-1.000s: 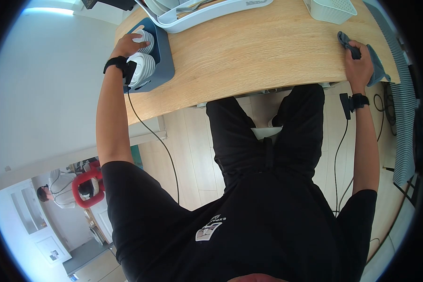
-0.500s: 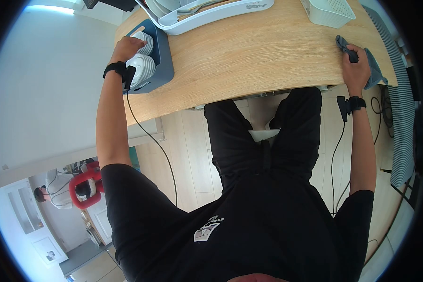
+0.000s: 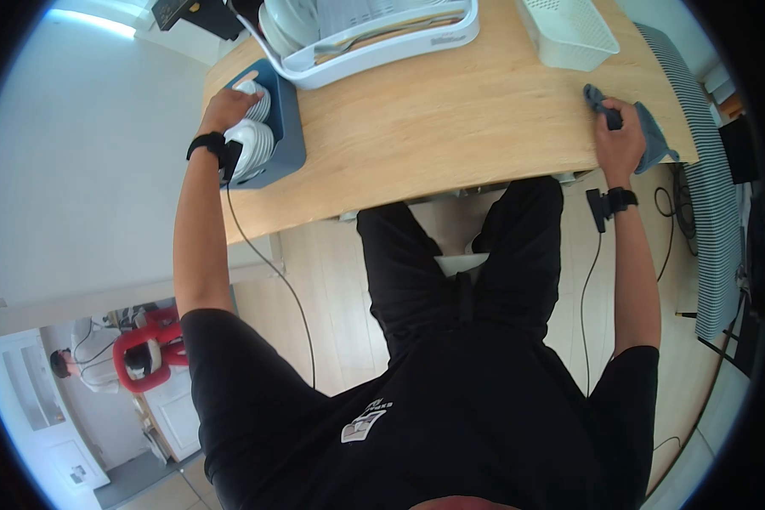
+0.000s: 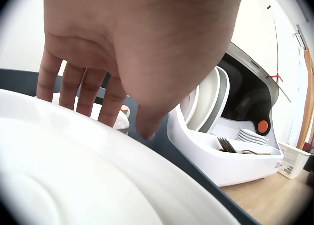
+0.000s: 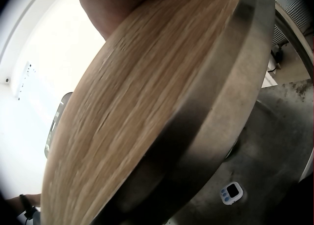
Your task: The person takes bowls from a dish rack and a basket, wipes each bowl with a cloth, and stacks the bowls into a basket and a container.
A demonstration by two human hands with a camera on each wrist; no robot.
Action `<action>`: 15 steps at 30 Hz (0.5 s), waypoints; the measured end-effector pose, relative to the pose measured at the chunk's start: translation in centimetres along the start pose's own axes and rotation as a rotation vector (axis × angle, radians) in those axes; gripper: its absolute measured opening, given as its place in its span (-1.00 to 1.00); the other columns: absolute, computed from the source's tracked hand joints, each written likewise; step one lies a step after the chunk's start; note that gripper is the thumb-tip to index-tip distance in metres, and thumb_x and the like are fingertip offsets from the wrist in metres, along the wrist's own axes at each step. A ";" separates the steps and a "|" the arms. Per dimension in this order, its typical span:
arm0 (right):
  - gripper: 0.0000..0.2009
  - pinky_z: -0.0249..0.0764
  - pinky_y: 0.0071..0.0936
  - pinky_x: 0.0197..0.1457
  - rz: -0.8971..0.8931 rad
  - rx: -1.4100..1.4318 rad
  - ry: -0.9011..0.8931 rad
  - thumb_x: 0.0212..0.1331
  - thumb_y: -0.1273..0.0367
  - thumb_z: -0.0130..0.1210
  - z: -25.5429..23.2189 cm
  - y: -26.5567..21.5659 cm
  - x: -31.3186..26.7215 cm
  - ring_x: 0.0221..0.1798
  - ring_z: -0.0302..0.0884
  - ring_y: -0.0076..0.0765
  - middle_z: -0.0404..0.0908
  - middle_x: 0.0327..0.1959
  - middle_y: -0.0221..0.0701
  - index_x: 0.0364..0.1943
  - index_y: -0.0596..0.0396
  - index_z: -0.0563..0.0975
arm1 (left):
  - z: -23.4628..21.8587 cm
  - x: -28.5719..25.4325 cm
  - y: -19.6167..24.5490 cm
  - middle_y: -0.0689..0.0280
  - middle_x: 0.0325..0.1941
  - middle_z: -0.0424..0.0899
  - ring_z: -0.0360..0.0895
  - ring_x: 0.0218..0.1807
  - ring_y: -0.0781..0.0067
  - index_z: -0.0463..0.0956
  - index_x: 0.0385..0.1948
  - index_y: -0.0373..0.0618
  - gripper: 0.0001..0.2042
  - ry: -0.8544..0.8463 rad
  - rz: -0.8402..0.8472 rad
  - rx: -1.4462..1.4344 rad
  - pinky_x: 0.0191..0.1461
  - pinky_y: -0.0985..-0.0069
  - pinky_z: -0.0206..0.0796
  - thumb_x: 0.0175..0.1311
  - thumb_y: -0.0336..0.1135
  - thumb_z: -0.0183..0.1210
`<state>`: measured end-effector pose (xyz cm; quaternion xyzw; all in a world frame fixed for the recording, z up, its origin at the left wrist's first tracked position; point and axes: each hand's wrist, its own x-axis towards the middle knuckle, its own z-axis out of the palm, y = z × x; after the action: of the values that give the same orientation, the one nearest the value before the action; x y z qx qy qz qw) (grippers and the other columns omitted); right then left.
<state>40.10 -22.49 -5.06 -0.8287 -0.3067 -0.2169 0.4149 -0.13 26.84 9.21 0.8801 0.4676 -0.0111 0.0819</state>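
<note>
My left hand (image 3: 227, 110) is over a blue-grey bin (image 3: 289, 127), at the farther stack of small white dishes (image 3: 257, 95). Seen from the left wrist, its fingers (image 4: 91, 90) point down, fairly straight, at the dishes, with the thumb apart. A nearer stack of white plates (image 3: 253, 144) stands in the same bin; one wide plate (image 4: 93, 161) hides the fingertips. My right hand (image 3: 620, 143) holds a bunched grey cloth (image 3: 650, 140) on the table's right end; part of the cloth sticks out past the fingers. The right wrist view mostly shows the table edge.
A white dish rack (image 3: 382, 59) with plates and cutlery stands beyond the bin. At the back right is a white perforated basket (image 3: 574, 42). Cables hang from both wrists. Another person (image 3: 85, 357) is in the background at lower left.
The head view has shifted, so the table sits lower and further left. My left hand has drawn its fingers in a little over the dishes. The right hand keeps holding the cloth.
</note>
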 end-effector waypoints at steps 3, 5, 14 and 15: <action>-0.75 0.52 -0.34 0.01 -0.041 0.013 0.038 0.05 0.48 0.27 0.0 0.1 0.4 -0.07 0.64 -0.17 0.68 -0.13 -0.43 -0.15 -0.09 0.62 | 0.4 2.0 -1.7 -0.07 -0.32 0.73 0.67 -0.19 -0.08 0.71 -0.40 -0.28 -0.44 -0.025 0.043 0.129 -0.02 0.16 0.44 0.23 0.21 0.26; -0.75 0.52 -0.32 0.01 -0.035 0.024 0.039 0.04 0.48 0.27 0.0 -0.2 0.4 -0.07 0.64 -0.14 0.68 -0.14 -0.43 -0.16 -0.09 0.62 | 0.6 2.4 -1.7 -0.04 -0.33 0.74 0.67 -0.21 -0.06 0.71 -0.41 -0.25 -0.47 0.096 0.118 0.098 -0.04 0.17 0.45 0.24 0.19 0.26; -0.79 0.53 -0.38 0.01 0.025 -0.009 -0.009 0.05 0.52 0.24 -0.4 -1.3 0.5 -0.08 0.67 -0.18 0.69 -0.13 -0.40 -0.20 0.02 0.61 | -1.3 -2.0 11.8 0.17 -0.36 0.76 0.70 -0.26 0.16 0.74 -0.29 -0.09 -0.69 0.261 0.412 -0.101 -0.15 0.30 0.48 0.29 -0.01 0.28; -0.79 0.53 -0.38 0.01 0.021 -0.012 -0.006 0.05 0.52 0.24 -0.4 -1.3 0.4 -0.08 0.67 -0.18 0.69 -0.13 -0.40 -0.20 0.02 0.61 | -0.8 -1.8 13.4 0.19 -0.34 0.77 0.70 -0.26 0.17 0.74 -0.26 -0.09 -0.71 0.281 0.481 -0.158 -0.14 0.31 0.49 0.29 -0.05 0.29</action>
<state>39.45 -22.02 -3.84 -0.8349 -0.2978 -0.2120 0.4114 9.83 18.13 11.96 0.9495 0.2518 0.1670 0.0850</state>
